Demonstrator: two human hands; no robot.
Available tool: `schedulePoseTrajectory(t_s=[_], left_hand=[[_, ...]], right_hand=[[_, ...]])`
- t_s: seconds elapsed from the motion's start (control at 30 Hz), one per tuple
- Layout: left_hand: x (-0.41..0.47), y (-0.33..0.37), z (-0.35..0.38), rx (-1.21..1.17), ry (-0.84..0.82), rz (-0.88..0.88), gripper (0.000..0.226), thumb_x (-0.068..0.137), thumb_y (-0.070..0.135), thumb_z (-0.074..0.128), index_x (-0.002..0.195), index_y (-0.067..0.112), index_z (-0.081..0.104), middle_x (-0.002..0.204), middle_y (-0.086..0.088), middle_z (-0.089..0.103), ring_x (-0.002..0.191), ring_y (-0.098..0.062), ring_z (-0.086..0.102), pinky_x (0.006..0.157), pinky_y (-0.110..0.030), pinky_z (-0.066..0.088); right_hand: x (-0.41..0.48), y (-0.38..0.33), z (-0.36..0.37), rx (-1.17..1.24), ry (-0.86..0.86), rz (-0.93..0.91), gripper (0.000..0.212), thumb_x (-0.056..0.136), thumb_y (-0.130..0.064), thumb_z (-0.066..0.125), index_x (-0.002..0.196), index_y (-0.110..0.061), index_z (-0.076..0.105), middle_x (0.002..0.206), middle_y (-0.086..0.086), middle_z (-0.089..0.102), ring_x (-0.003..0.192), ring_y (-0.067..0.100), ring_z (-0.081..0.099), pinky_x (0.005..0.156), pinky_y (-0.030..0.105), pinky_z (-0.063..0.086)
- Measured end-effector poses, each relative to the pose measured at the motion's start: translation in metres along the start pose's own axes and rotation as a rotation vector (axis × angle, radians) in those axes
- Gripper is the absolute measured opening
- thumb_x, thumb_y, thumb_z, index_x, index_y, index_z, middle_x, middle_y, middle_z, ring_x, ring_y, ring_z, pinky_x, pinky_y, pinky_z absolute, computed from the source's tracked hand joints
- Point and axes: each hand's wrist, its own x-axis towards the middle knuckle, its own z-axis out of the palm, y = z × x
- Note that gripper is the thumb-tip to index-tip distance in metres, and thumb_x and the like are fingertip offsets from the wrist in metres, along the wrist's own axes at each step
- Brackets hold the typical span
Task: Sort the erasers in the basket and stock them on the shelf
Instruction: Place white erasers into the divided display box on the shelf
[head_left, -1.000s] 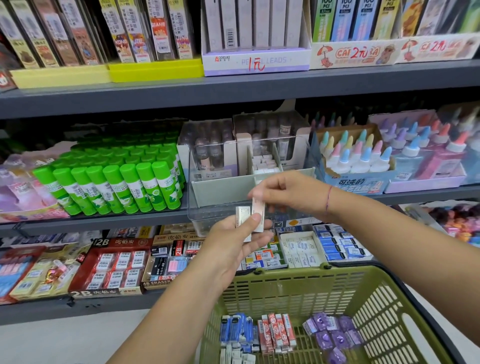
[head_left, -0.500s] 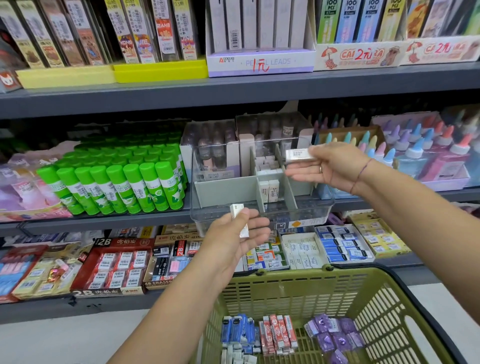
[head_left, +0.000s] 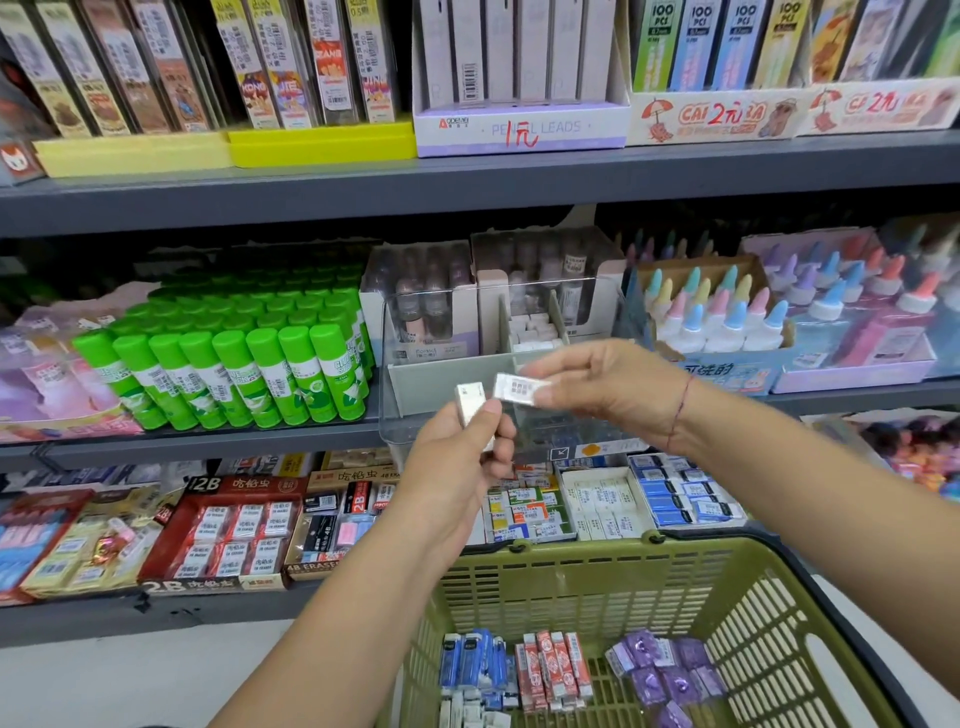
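My left hand (head_left: 457, 467) grips a small white eraser (head_left: 470, 402) upright in front of the middle shelf. My right hand (head_left: 608, 387) pinches a second white eraser (head_left: 517, 388) by its end, held flat just right of the first, over a clear divided bin (head_left: 447, 384). White erasers (head_left: 535, 332) stand in the bin's rear compartment. Below, the green basket (head_left: 582, 571) holds blue erasers (head_left: 475, 660), red-and-white erasers (head_left: 553, 670) and purple erasers (head_left: 665, 670).
Green glue sticks (head_left: 234, 374) fill the middle shelf at left, and pastel-capped glue bottles (head_left: 727, 322) stand at right. The lower shelf carries boxed erasers (head_left: 234, 535) and blue-white erasers (head_left: 680, 499). Pencil lead boxes (head_left: 519, 78) line the top shelf.
My right hand has come back down and left from the bin's right side with its eraser, close to my left hand. My left hand rose slightly with its eraser.
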Motion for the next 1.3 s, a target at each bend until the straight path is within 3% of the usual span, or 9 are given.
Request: schedulePoseTrajectory(t_s=[0.13, 0.27, 0.4, 0.53, 0.67, 0.97, 1.1, 1.17, 1.3], left_hand=[[0.000, 0.001, 0.000, 0.094, 0.019, 0.059, 0.013, 0.096, 0.015, 0.053, 0.087, 0.010, 0.060, 0.059, 0.004, 0.055, 0.049, -0.004, 0.043, 0.043, -0.014, 0.035], [-0.001, 0.000, -0.001, 0.101, 0.046, -0.010, 0.015, 0.100, 0.020, 0.047, 0.095, 0.010, 0.058, 0.060, 0.004, 0.057, 0.048, -0.006, 0.044, 0.043, -0.016, 0.036], [-0.001, 0.001, 0.000, -0.056, 0.072, -0.107, 0.013, 0.103, 0.012, 0.036, 0.101, 0.008, 0.048, 0.067, -0.009, 0.062, 0.047, -0.011, 0.047, 0.041, -0.019, 0.037], [-0.002, 0.001, -0.002, 0.044, 0.027, -0.075, 0.015, 0.102, 0.012, 0.039, 0.105, 0.006, 0.053, 0.080, -0.008, 0.071, 0.058, -0.010, 0.058, 0.053, -0.021, 0.049], [0.000, -0.003, -0.007, 0.210, 0.027, -0.026, 0.014, 0.096, 0.018, 0.054, 0.105, 0.013, 0.064, 0.089, 0.001, 0.073, 0.072, -0.005, 0.067, 0.064, -0.019, 0.054], [-0.004, -0.002, -0.010, 0.189, 0.112, -0.063, 0.008, 0.086, 0.021, 0.068, 0.093, 0.026, 0.069, 0.085, 0.001, 0.076, 0.066, -0.008, 0.069, 0.052, -0.017, 0.051], [-0.002, -0.004, -0.010, 0.117, 0.100, -0.050, 0.017, 0.085, 0.009, 0.068, 0.099, 0.017, 0.069, 0.088, -0.003, 0.075, 0.074, -0.009, 0.071, 0.061, -0.018, 0.053], [0.000, -0.005, -0.010, 0.094, 0.098, -0.041, 0.021, 0.084, 0.006, 0.067, 0.105, 0.011, 0.068, 0.089, -0.005, 0.075, 0.077, -0.013, 0.072, 0.063, -0.018, 0.054], [0.002, -0.004, -0.007, 0.032, 0.093, -0.023, 0.020, 0.083, 0.006, 0.068, 0.102, 0.003, 0.066, 0.082, -0.007, 0.074, 0.073, -0.015, 0.072, 0.064, -0.018, 0.055]], right_hand=[[-0.011, 0.006, 0.020, -0.247, -0.047, -0.085, 0.007, 0.078, -0.006, 0.074, 0.081, -0.012, 0.072, 0.070, 0.002, 0.066, 0.062, 0.005, 0.057, 0.062, 0.013, 0.049], [0.005, 0.002, 0.007, -0.586, 0.190, -0.243, 0.015, 0.081, -0.017, 0.074, 0.069, -0.015, 0.064, 0.057, -0.008, 0.060, 0.053, -0.003, 0.051, 0.058, 0.010, 0.043], [0.028, 0.002, -0.016, -0.661, 0.309, -0.229, 0.012, 0.085, -0.011, 0.068, 0.090, -0.015, 0.058, 0.077, 0.000, 0.067, 0.070, 0.014, 0.069, 0.076, 0.034, 0.056], [0.043, 0.010, -0.011, -0.994, 0.216, -0.283, 0.006, 0.086, -0.025, 0.067, 0.089, -0.020, 0.068, 0.089, -0.002, 0.067, 0.080, 0.012, 0.061, 0.080, 0.027, 0.050], [0.054, 0.017, -0.005, -1.081, 0.233, -0.283, 0.013, 0.084, -0.026, 0.070, 0.092, -0.016, 0.071, 0.090, -0.001, 0.069, 0.080, 0.010, 0.059, 0.081, 0.026, 0.049], [0.062, 0.026, -0.003, -1.355, 0.325, -0.389, 0.016, 0.086, -0.036, 0.064, 0.088, -0.020, 0.063, 0.090, -0.002, 0.065, 0.088, 0.018, 0.059, 0.079, 0.029, 0.040], [0.051, 0.015, -0.005, -1.225, 0.348, -0.400, 0.020, 0.088, -0.036, 0.062, 0.094, -0.018, 0.069, 0.092, -0.003, 0.061, 0.089, 0.014, 0.055, 0.081, 0.026, 0.041], [0.037, 0.007, 0.001, -0.924, 0.344, -0.401, 0.021, 0.090, -0.034, 0.061, 0.091, -0.015, 0.071, 0.086, -0.003, 0.064, 0.081, 0.011, 0.056, 0.077, 0.025, 0.046], [0.005, 0.000, 0.019, -0.385, 0.099, -0.213, 0.019, 0.088, -0.032, 0.062, 0.084, -0.015, 0.069, 0.077, 0.003, 0.065, 0.066, 0.004, 0.055, 0.064, 0.017, 0.049]])
